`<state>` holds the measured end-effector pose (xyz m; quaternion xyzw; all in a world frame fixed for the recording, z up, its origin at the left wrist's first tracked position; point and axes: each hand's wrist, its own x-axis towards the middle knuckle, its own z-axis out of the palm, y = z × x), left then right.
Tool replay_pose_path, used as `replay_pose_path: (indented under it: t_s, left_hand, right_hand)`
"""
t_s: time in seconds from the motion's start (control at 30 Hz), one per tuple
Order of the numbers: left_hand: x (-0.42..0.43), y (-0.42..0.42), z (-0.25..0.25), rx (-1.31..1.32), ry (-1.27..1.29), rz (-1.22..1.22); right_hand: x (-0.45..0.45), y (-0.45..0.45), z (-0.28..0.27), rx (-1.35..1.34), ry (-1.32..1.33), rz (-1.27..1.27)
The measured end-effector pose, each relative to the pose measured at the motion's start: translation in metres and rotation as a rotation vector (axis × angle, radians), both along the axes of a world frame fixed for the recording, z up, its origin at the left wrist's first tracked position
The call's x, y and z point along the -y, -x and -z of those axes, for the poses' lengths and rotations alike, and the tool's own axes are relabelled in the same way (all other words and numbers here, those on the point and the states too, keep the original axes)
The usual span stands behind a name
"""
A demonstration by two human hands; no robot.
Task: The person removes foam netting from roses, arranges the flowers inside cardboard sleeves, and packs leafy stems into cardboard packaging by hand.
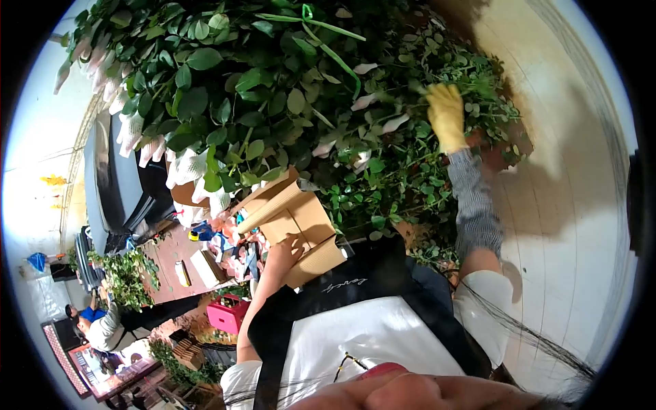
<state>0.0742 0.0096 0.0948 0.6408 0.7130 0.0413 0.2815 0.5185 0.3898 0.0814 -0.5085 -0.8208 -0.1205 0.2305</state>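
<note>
My bare left hand (288, 251) is at a folded piece of brown cardboard (309, 215) in front of my apron. Its fingers are curled over the cardboard; the thumb is hard to see. My right hand (445, 113), in a yellow glove, reaches out to the right into a big heap of leafy rose stems (225, 75). The gloved fingers look closed around greenery, which is blurred there and partly hidden. White net sleeves (130, 130) cover the flower heads along the heap's left side. A green tie (307, 14) lies across the leaves at the top.
A pale wall (567, 171) curves along the right. To the left are a pink basket (227, 313), a white-edged box (207, 268) and scattered colourful scraps (236, 249). Another person (102, 326) is at the far lower left beside more greenery (130, 279).
</note>
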Motion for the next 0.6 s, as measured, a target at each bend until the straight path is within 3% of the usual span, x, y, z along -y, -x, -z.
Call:
replay_pose_path:
  t_s: [0.07,0.1,0.13,0.2,0.27,0.3,0.33,0.53,0.6]
  left_hand:
    - [0.005,0.005,0.012,0.086,0.013,-0.033]
    - [0.002,0.003,0.009,0.078,0.055,-0.048]
    - [0.0,0.003,0.005,0.068,0.096,-0.053]
    - [0.0,0.005,0.004,0.107,0.068,-0.05]
    - [0.004,0.018,0.022,0.281,0.073,-0.092]
    - [0.005,0.028,0.033,0.267,0.092,-0.003]
    - [0.003,0.026,0.028,0.403,0.214,-0.119]
    - [0.003,0.023,0.022,0.358,0.304,-0.1]
    - [0.005,0.025,0.026,0.345,0.292,-0.054]
  right_hand:
    - [0.04,0.013,-0.083,-0.11,-0.09,0.143]
    - [0.051,0.004,-0.096,-0.103,-0.089,0.09]
    - [0.064,-0.001,-0.11,-0.159,-0.062,-0.037]
    - [0.076,-0.019,-0.078,-0.566,0.1,-0.38]
    - [0.114,-0.011,-0.087,-0.548,0.306,-0.375]
    - [0.131,-0.003,-0.085,-0.447,0.286,-0.285]
    - [0.146,0.003,-0.079,-0.345,0.269,-0.196]
    - [0.152,0.036,-0.073,-0.075,0.018,-0.114]
    - [0.133,0.039,-0.052,0.118,0.117,-0.062]
